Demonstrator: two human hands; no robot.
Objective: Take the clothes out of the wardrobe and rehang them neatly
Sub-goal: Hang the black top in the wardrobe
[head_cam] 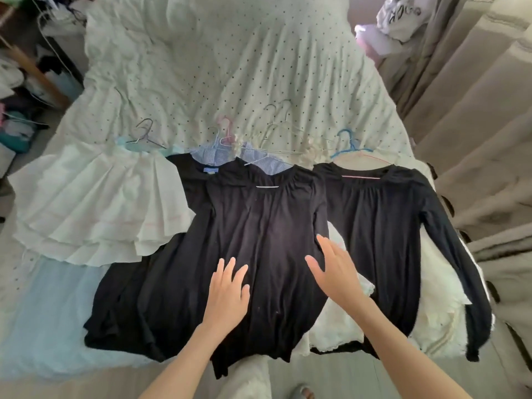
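Left hand (pixel 227 292) and right hand (pixel 334 272): fingers straight, spread, flat on the middle black top (pixel 267 254), gripping nothing. Three black tops lie on the bed (pixel 218 67); one blue neck label (pixel 209 170), text unreadable.

We reach forward with both bare forearms, which come up from the lower edge of the view and angle slightly toward each other. Our left hand (pixel 227 292) lies palm down with its fingers straight and a little spread, pointing away from us. Our right hand (pixel 335 272) is also palm down, flat and relaxed, fingers stretched out and fanned, the thumb held apart toward the left hand. The right hand sits a little farther forward than the left. The two hands are near each other but not touching, and neither grips anything.
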